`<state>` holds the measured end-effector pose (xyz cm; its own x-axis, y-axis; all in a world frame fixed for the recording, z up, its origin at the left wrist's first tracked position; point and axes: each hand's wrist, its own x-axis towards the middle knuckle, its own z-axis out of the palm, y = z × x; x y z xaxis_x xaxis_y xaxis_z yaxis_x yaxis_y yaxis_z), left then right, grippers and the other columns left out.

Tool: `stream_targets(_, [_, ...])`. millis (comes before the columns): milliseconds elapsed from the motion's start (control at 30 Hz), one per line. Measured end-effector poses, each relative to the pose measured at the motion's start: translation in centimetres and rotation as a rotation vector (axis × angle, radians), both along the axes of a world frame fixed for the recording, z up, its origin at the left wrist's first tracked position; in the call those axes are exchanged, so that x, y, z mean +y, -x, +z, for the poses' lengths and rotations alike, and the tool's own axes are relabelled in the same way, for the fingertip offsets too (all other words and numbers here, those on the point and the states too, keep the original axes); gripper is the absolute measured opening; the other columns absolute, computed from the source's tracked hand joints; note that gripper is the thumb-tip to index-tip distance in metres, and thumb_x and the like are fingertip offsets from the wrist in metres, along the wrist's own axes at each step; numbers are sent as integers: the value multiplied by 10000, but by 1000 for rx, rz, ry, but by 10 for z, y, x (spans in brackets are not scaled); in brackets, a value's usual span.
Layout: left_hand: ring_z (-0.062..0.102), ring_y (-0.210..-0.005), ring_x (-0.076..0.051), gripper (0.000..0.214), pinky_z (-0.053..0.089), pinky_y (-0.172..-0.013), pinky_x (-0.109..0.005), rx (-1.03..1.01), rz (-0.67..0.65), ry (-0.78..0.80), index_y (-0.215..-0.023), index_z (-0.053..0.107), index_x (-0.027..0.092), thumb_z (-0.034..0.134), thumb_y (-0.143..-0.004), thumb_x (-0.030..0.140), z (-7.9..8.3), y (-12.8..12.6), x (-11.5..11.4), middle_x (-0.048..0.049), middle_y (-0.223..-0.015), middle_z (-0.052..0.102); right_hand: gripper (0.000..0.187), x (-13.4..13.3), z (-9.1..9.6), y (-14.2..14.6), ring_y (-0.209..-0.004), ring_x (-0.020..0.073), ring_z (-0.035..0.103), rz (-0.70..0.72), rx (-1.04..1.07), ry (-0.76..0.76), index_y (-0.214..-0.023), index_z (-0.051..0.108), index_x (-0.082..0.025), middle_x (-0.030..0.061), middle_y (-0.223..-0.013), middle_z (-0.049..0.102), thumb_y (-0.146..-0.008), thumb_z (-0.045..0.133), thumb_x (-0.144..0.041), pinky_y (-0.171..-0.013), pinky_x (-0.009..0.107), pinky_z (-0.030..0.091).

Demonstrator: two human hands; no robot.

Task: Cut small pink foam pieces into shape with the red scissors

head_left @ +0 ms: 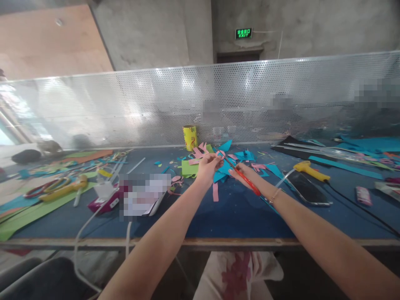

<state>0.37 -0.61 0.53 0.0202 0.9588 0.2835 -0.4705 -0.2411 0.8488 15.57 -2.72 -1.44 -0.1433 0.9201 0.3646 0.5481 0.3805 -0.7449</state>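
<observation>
In the middle of the head view, my left hand [207, 167] pinches a small curled piece of pink paper [221, 154]. My right hand [246, 175] is closed on scissors with red handles [250, 182], their dark blades pointing up and left toward the pink paper. Whether the blades touch the paper is too small to tell. Below and behind both hands lie blue paper scraps [245, 156], a green paper piece [188, 168] and pink paper strips [215, 192]. Some fingers of my right hand are hidden behind the scissors.
A yellow can [190, 137] stands by the perforated metal screen [150, 104]. On the right are a yellow glue gun [312, 171] with a black cord and a dark phone [308, 189]. To the left, a white device [156, 202], a cable and another yellow glue gun [62, 191] lie among paper.
</observation>
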Motion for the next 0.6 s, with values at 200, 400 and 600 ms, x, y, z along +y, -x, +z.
stream_targets(200, [500,-511,-45,214,414,-565,-201,20,17,-10,-659,543,133,725,-604,231,1,-2,-3,29,-571,557,361,-6,2,0,-436,100,446,53,38,89,-636,436,-198,-21,-503,502,-734,533,-532,-448,247,340])
stream_targets(400, [490,-515,-49,180,406,-565,-203,20,45,-19,-661,547,137,705,-618,211,2,-2,-2,39,-550,532,398,-15,10,1,-416,91,427,89,63,109,-621,443,-193,-27,-480,467,-737,512,-567,-438,242,331])
stream_targets(600, [474,-505,-43,210,391,-545,-198,-7,17,-34,-658,555,133,729,-589,230,0,-2,0,39,-557,531,437,-12,7,2,-410,92,414,72,38,122,-641,436,-193,-31,-481,452,-732,474,-619,-432,246,324])
